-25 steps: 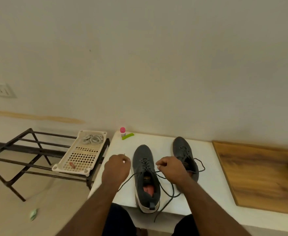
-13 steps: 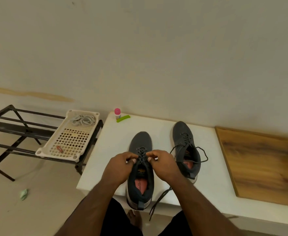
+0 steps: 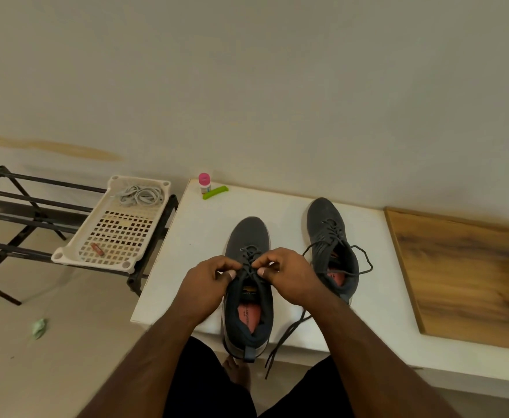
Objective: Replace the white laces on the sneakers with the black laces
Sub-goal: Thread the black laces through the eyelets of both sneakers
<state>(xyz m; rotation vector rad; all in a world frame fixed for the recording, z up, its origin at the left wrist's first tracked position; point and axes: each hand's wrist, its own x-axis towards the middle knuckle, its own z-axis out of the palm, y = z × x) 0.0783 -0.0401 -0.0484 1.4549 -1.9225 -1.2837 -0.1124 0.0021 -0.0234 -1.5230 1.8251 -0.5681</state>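
Two dark grey sneakers stand on a white table (image 3: 199,236), toes toward the wall. The near sneaker (image 3: 248,236) carries a black lace (image 3: 286,336) whose loose end trails over the table's front edge. My left hand (image 3: 208,285) and my right hand (image 3: 289,276) meet over its tongue, each pinching the black lace at the top eyelets. The other sneaker (image 3: 328,227) sits to the right, laced in black with loose loops. The white laces (image 3: 140,196) lie coiled in a cream tray (image 3: 75,251) to the left.
The tray rests on a black metal rack (image 3: 21,203) left of the table. A pink-capped bottle (image 3: 204,182) and a green object (image 3: 215,192) stand at the table's back corner. A wooden board (image 3: 464,273) adjoins on the right. A green scrap (image 3: 38,327) lies on the floor.
A second ago my hands were apart, pulling the lace ends outward. They have come together over the near sneaker's tongue. The view has tilted down.
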